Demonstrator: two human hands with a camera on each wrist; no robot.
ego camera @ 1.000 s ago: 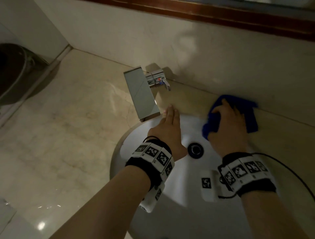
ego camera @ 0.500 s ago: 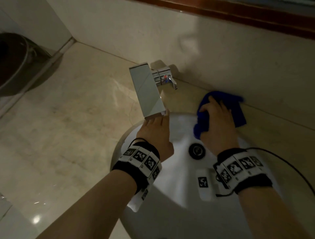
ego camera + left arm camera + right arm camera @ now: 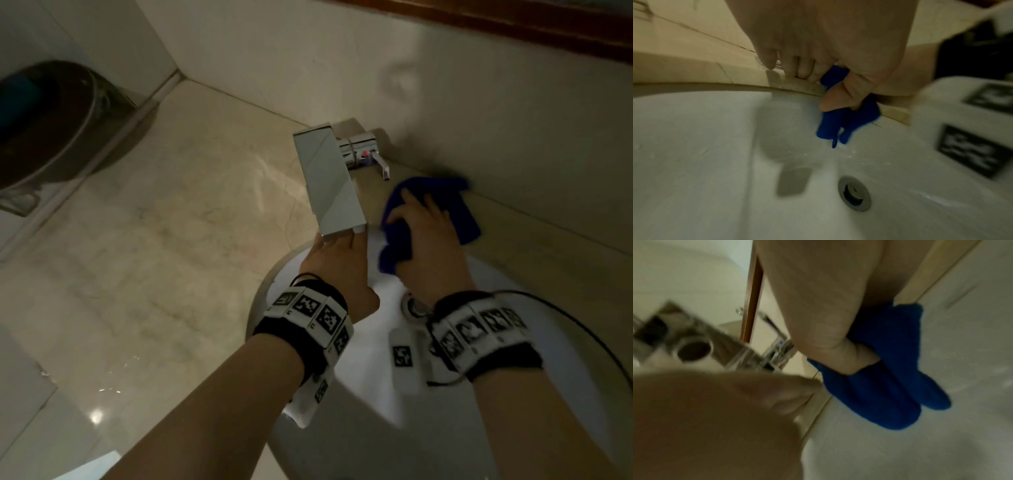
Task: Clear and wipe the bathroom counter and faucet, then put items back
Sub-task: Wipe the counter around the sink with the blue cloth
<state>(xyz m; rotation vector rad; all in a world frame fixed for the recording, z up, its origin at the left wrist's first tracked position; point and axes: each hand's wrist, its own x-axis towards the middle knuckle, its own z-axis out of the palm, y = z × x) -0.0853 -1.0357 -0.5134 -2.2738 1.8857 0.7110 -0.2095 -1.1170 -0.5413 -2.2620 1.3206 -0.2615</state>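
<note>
A flat chrome faucet spout (image 3: 329, 185) juts over the white sink (image 3: 359, 435), its small lever handle (image 3: 376, 161) just behind it. My left hand (image 3: 339, 253) reaches over the basin, its straight fingers under the spout's tip and partly hidden by it; in the left wrist view the fingers (image 3: 795, 68) hold nothing. My right hand (image 3: 421, 226) grips a crumpled blue cloth (image 3: 442, 198) and presses it on the counter strip between sink and wall, right of the faucet. The thumb pinches the cloth (image 3: 890, 373), whose lower fold (image 3: 838, 126) hangs over the sink's rim.
Beige marble counter (image 3: 164, 246) stretches wide to the left. A dark round bin-like object (image 3: 44, 130) sits beyond its left edge. The wall (image 3: 445, 85) and a wooden mirror frame (image 3: 513, 31) close off the back. The drain (image 3: 855, 193) lies mid-basin.
My right hand has slid the blue cloth left along the back strip toward the faucet. My left hand has moved forward until its fingers are under the spout's tip.
</note>
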